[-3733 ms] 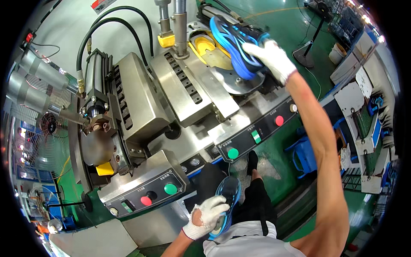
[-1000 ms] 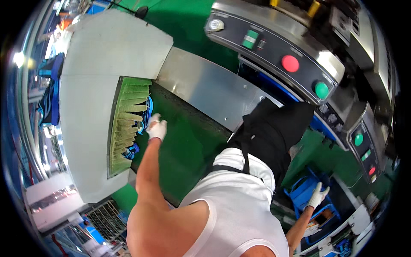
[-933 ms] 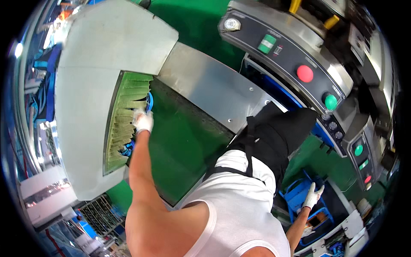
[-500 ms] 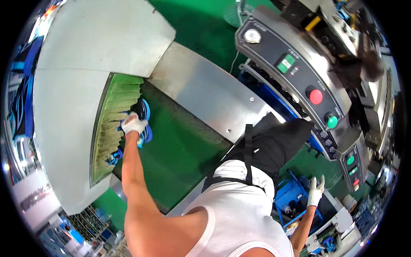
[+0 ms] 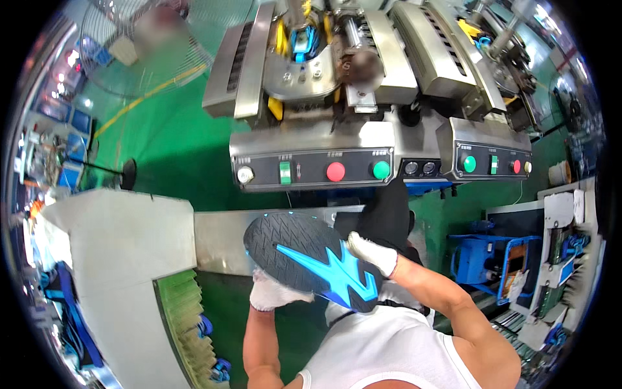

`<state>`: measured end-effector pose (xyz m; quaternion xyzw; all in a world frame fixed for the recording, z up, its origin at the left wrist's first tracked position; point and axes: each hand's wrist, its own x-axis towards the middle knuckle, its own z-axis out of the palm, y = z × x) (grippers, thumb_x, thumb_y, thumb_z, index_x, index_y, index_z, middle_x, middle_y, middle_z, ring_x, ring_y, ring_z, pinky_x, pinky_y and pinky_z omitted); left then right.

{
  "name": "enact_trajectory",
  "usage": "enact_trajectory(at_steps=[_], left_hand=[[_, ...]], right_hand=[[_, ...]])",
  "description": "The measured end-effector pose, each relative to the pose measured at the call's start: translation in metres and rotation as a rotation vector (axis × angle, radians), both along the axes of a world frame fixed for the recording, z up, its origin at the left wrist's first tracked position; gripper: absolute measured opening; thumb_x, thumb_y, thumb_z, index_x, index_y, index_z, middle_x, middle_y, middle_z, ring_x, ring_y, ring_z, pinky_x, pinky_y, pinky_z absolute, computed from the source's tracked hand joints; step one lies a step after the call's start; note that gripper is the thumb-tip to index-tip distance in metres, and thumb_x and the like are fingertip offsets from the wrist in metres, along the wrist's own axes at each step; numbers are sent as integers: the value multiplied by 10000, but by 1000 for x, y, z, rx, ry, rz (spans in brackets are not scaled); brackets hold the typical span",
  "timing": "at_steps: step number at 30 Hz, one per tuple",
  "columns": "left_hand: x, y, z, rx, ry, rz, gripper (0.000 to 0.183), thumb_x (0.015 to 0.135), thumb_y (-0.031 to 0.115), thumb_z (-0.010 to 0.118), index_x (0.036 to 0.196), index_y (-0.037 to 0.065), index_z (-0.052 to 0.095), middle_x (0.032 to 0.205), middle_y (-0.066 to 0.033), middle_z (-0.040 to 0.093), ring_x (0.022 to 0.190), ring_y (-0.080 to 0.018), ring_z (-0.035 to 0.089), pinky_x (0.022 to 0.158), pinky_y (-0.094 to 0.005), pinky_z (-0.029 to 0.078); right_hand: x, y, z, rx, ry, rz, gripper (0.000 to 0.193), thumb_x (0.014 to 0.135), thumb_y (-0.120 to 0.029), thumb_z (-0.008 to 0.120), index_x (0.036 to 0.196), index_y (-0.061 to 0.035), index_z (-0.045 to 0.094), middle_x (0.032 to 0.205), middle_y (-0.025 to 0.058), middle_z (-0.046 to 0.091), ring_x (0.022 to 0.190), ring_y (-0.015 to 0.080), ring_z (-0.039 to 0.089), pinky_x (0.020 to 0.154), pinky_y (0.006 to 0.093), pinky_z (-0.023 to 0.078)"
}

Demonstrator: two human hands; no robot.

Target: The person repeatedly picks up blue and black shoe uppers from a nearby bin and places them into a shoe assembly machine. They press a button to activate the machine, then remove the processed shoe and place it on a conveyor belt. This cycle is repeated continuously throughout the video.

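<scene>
1. As the head view showed, the shoe [image 5: 311, 259] was up in the gloved hands, between the person's shirt [image 5: 395, 343] and the machine [image 5: 396, 78], covering part of the steel plate [image 5: 217, 243]
2. Its long axis ran aslant, the wide end [image 5: 269, 240] at upper left and the narrow end [image 5: 363, 295] at lower right; its sole [image 5: 346, 269] faced the camera and hid the upper
3. The left hand [image 5: 277, 292] grasped it at the lower edge of the wide half, so the shoe lay up and rightward from that hand, which was partly hidden behind it
4. The right hand [image 5: 374, 254] touched the upper edge of the narrow half, so the shoe lay leftward and down from there; how firmly it gripped could not be told
5. The left hand was thus nearer the wide end, the right hand nearer the narrow end
</scene>
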<state>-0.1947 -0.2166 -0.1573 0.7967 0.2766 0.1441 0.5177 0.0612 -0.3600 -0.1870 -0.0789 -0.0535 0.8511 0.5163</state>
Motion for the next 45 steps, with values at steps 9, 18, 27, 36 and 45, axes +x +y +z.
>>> enact_trajectory(at_steps=[9,18,27,36,45], left_hand=[[233,146,113,516,-162,-117,456,973,97,671,1419,30,605,1438,-199,611,1358,-360,580,1173,-415,426],[415,308,35,883,266,197,687,952,395,707,1557,159,481,1463,-249,558,1322,-431,580,1111,-478,464],[443,377,75,838,303,224,675,858,375,805,1408,32,616,1337,-235,687,1281,-374,642,1097,-437,499],[200,213,144,856,-210,418,559,848,107,816,1362,14,619,1313,-192,627,1221,-335,628,1059,-405,508],[-48,79,0,528,466,727,469,812,143,786,1250,34,658,1243,-179,626,1127,-380,654,979,-477,530]], right_hand=[[87,-65,23,-110,-191,-728,844,835,-159,877,1552,-30,453,1385,143,660,1185,238,701,997,404,599],[111,-167,20,-149,-409,-1044,1201,739,-206,964,1674,-22,233,1654,160,411,1481,340,462,1214,505,413],[59,-219,-20,-566,-682,-1207,668,930,-401,729,1420,-56,434,1168,121,665,907,236,673,944,469,584],[99,-104,49,-560,-889,-1020,144,886,-9,662,937,-105,569,696,-61,481,573,71,480,509,276,410],[151,187,167,-100,-991,-809,247,928,-85,775,1166,-64,715,1062,45,750,929,112,715,812,301,598]])
